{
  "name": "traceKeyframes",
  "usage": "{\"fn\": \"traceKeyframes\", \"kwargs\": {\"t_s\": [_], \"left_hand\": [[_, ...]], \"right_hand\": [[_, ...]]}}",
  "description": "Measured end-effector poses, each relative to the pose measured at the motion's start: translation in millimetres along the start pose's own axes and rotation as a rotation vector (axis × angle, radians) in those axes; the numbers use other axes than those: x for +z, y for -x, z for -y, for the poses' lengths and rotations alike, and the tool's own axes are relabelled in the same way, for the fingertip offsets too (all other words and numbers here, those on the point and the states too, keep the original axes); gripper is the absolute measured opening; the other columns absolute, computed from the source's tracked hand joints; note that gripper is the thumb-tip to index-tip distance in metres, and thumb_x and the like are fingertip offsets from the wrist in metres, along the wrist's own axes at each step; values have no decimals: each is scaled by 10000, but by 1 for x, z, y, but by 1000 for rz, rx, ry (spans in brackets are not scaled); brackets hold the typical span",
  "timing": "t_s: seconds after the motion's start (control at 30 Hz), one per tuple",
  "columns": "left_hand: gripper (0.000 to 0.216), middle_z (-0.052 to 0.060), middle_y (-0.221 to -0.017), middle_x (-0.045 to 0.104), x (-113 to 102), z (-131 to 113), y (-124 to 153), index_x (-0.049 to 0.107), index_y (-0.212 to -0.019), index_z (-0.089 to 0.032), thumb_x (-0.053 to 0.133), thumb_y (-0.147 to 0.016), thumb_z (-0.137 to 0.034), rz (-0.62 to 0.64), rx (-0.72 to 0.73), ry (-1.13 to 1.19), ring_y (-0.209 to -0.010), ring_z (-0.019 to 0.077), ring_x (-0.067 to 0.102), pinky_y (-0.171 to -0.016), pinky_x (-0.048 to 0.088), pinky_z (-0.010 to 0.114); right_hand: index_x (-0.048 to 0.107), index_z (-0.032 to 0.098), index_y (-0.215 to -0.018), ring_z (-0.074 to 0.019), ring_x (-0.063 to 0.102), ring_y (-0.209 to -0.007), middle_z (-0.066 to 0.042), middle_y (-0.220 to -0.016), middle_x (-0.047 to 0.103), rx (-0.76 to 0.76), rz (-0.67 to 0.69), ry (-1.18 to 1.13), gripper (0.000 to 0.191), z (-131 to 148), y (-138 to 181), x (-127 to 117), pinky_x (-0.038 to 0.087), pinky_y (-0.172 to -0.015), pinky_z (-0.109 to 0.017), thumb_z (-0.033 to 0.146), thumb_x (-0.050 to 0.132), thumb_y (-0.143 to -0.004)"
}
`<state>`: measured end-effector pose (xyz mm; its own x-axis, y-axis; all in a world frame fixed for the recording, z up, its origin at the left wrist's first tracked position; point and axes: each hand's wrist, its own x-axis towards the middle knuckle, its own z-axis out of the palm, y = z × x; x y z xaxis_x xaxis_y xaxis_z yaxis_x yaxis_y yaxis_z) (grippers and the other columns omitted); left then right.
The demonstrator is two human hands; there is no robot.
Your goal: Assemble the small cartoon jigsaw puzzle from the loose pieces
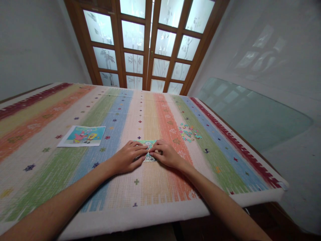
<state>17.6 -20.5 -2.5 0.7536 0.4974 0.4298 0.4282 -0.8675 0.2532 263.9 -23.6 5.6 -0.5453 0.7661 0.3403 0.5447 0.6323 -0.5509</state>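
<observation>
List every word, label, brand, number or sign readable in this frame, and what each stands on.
Readable text: none.
Picture sheet: cartoon figures; no lettering I can make out.
Small printed panel under the left hand and right hand: too small and covered to tell.
Loose pieces: too small to read.
Tablecloth: plus-shaped motifs, seemingly decoration.

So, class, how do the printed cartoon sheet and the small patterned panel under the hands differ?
The printed sheet looks larger; the patterned panel looks smaller. The printed sheet lies uncovered and untouched, while the left hand and right hand partly cover the patterned panel. Both lie on the striped cloth and carry colourful designs.
</observation>
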Motion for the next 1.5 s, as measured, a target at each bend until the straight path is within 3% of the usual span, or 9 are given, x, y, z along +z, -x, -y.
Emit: {"fn": "traceKeyframes", "kwargs": {"t_s": [0.33, 0.53, 0.67, 0.77, 0.93, 1.17, 1.5], "left_hand": [[313, 81, -1312, 710, -1, -1, -1, 670, -1287, -221, 507, -1023, -259, -3, 5, -5, -1174, 278, 621, -993, 474, 481], [305, 80, -1325, 707, -1, 0, 0, 665, -1281, -216, 508, -1024, -262, 3, 13, -19, -1168, 285, 631, -996, 478, 498], [304, 89, -1322, 707, -2, 0, -1, 667, -1278, -209, 506, -1026, -266, 11, 13, -13, -1175, 287, 635, -997, 480, 499], [303, 82, -1321, 707, -1, 1, 0, 667, -1281, -226, 511, -1025, -273, 2, 12, -10, -1180, 279, 636, -998, 478, 489], [309, 71, -1323, 707, 0, 2, 0, 665, -1291, -247, 517, -1023, -284, -8, 17, 8, -1183, 273, 634, -997, 479, 485], [316, 67, -1313, 711, -1, 2, 0, 663, -1301, -262, 519, -1020, -278, -12, 18, 19, -1174, 276, 639, -989, 480, 488], [317, 76, -1323, 706, -1, 2, 0, 664, -1298, -253, 521, -1016, -271, -6, 11, 10, -1174, 281, 639, -991, 476, 492]], "right_hand": [[776, 186, -930, -185, 607, -879, -49, -886, 653, 9, -28, 3, 127, 4, 1, -8, 468, -803, -317, 183, 653, -961], [772, 199, -936, -200, 611, -809, -59, -871, 689, 42, -301, 47, 174, -15, -3, -34, 475, -756, -327, 188, 598, -939], [770, 205, -922, -217, 601, -782, -57, -821, 689, 121, -545, 185, 209, -45, 2, -69, 474, -796, -358, 192, 562, -904], [772, 174, -916, -251, 607, -871, -99, -889, 702, 233, -636, 364, 294, -69, 12, -92, 461, -845, -390, 137, 482, -895], [797, 152, -1008, -296, 559, -948, -159, -981, 681, 416, -464, 622, 357, -100, 34, -110, 423, -888, -428, 53, 489, -858], [818, 236, -1010, -293, 587, -1000, -113, -1018, 696, 608, -136, 703, 193, -119, 52, -123, 451, -898, -409, 210, 676, -881], [806, 220, -1053, -270, 663, -971, -112, -978, 739, 643, -81, 682, 208, -128, 59, -131, 465, -918, -368, 198, 695, -878]]}}
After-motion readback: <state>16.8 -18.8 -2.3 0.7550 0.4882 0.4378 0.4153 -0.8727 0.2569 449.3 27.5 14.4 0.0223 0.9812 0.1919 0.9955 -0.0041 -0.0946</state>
